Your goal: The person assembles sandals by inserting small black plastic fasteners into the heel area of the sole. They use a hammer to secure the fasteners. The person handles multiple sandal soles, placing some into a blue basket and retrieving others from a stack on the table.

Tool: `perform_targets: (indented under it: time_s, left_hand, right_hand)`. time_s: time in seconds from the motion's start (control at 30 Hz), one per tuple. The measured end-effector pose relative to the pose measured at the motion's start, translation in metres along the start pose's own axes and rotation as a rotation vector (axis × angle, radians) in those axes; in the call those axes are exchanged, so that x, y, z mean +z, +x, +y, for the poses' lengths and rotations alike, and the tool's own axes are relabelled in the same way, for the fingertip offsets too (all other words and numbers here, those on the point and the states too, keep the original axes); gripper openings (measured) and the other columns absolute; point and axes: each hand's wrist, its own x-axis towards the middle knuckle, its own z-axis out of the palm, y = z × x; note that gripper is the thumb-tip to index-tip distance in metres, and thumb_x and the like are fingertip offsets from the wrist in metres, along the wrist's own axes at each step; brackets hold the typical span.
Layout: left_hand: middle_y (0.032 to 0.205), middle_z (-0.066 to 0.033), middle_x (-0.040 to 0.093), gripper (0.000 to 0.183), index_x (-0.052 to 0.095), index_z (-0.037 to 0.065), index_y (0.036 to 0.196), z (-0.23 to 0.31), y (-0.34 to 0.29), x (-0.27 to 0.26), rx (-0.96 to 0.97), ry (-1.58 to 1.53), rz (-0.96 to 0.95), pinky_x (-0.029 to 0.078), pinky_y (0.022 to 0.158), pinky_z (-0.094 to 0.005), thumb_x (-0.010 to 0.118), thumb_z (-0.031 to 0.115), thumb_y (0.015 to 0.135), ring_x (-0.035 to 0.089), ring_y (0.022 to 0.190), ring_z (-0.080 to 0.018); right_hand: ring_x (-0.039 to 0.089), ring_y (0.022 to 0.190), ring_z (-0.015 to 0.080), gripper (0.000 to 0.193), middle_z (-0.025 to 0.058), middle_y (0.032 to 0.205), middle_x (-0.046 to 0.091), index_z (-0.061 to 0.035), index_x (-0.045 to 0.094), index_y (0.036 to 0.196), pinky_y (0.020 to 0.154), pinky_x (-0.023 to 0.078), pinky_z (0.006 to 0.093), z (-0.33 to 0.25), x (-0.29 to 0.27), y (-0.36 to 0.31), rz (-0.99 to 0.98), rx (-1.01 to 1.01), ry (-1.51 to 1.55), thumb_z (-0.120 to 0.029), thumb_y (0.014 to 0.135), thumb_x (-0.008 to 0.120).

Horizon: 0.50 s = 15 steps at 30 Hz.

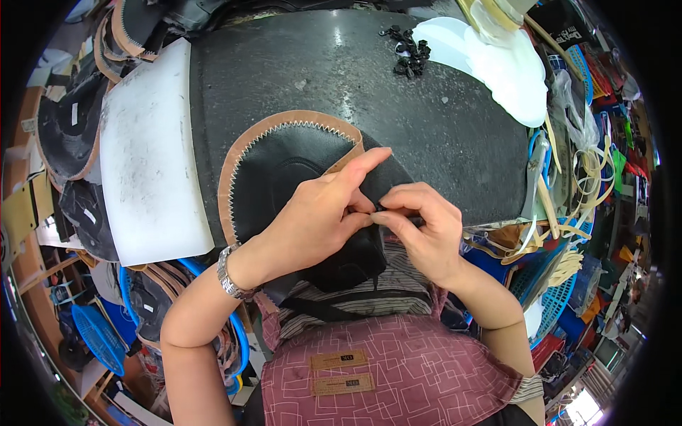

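left hand point(334, 216) and right hand point(430, 231) pinch what appears a small dark part point(378, 206) over a tan-edged black piece point(264, 177) at the counter's point(458, 142) near edge; a fingertip slip could drop it into the lap.

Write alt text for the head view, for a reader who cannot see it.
A person's left hand and right hand meet at the fingertips over a black leather-like piece with a tan, zigzag-stitched border. The piece rests partly on a dark worktable, with a white slab at left, small black parts and white sheets at upper right.
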Motion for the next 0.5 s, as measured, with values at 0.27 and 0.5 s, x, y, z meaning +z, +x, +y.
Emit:
perform_targets:
  time_s: [0.27, 0.5]
  left_hand:
    - [0.071, -0.0067, 0.064, 0.073, 0.032, 0.006, 0.138, -0.0022, 0.0008, -0.0001, 0.003, -0.001, -0.005, 0.048, 0.066, -0.0267, 0.066, -0.003, 0.075, 0.062, 0.066, -0.0161]
    - [0.072, -0.0074, 0.064, 0.071, 0.032, 0.006, 0.138, -0.0037, 0.0014, 0.0009, 0.053, 0.0, 0.015, 0.049, 0.067, -0.027, 0.065, -0.004, 0.075, 0.064, 0.068, -0.0173]
  right_hand:
    - [0.062, 0.067, 0.0216, 0.016, 0.0101, 0.08, 0.064, -0.0021, 0.063, 0.084, 0.057, 0.049, 0.0295, 0.0014, -0.0075, -0.0042, -0.055, -0.056, -0.071, -0.001, 0.071, 0.072]
    - [0.062, 0.068, 0.0224, 0.017, 0.0103, 0.08, 0.065, -0.0024, 0.063, 0.083, 0.058, 0.049, 0.0301, 0.0011, -0.0063, 0.0015, -0.087, -0.094, -0.085, -0.002, 0.07, 0.074]
